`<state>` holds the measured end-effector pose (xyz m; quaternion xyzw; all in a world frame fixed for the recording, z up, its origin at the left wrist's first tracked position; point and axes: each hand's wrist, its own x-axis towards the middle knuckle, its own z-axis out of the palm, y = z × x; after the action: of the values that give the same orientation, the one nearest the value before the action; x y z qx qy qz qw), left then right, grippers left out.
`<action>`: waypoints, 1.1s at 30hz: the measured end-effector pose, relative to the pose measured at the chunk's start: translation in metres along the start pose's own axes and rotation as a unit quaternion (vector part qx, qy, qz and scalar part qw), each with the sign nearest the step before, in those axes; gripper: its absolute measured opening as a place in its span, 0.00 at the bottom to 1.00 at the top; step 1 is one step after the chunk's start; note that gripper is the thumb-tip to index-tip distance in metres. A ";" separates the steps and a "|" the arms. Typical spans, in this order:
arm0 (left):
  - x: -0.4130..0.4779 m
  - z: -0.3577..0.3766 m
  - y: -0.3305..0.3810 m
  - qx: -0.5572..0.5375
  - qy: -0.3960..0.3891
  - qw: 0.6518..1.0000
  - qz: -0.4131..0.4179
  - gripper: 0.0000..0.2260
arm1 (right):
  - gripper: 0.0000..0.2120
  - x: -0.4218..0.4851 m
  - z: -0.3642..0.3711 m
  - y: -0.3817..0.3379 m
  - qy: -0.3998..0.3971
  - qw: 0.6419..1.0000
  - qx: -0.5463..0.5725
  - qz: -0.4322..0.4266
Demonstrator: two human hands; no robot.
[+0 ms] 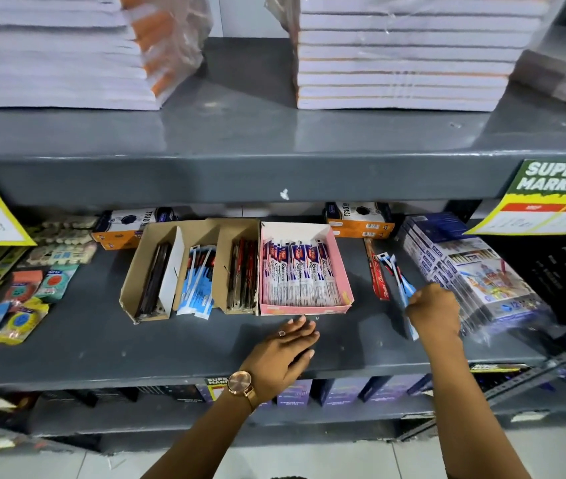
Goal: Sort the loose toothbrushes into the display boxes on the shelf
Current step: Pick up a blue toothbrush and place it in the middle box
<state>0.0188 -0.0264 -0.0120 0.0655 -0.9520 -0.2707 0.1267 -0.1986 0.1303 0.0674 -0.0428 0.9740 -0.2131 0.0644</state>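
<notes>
On the grey middle shelf [171,347] stand a pink display box [342,271] full of white-and-red toothbrush packs and a brown cardboard box [133,281] with three compartments holding dark, blue-white and red-dark packs. My right hand [435,305] is shut on a few blue-and-white toothbrush packs [397,274] to the right of the pink box. A loose red toothbrush pack [374,271] lies beside them on the shelf. My left hand [285,350], wearing a watch and ring, rests flat and open on the shelf just in front of the pink box.
Stacked blue boxed goods [464,267] in plastic sit right of my right hand. Orange-and-black boxes [361,219] stand behind. Colourful packets [15,305] lie at the left. Wrapped notebook stacks [402,57] fill the upper shelf. Yellow price tags [547,198] hang from its edge.
</notes>
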 end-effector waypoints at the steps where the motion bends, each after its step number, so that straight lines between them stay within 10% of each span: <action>1: 0.000 -0.001 0.001 -0.027 -0.005 1.000 -0.012 0.18 | 0.10 0.002 -0.004 0.006 -0.015 0.999 0.035 0.012; 4: 0.000 -0.012 0.015 -0.204 0.065 0.973 -0.093 0.13 | 0.05 -0.009 -0.024 0.019 -0.115 0.960 0.256 0.013; 7: 0.003 -0.032 0.033 -0.424 0.142 0.870 -0.208 0.10 | 0.06 -0.041 -0.044 0.019 -0.235 0.887 0.399 -0.009; 16: 0.019 -0.071 0.045 -0.665 0.033 0.643 -0.379 0.19 | 0.07 -0.114 -0.012 -0.014 -0.458 0.819 0.342 -0.043; 33: 0.000 -0.076 0.032 -0.605 0.087 0.704 -0.363 0.14 | 0.11 -0.144 0.001 -0.030 -0.483 0.828 0.277 -0.063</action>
<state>0.0384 -0.0370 0.0674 0.3386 -0.4715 -0.8063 0.1137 -0.0543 0.1187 0.0943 -0.1822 0.7138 -0.4300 0.5218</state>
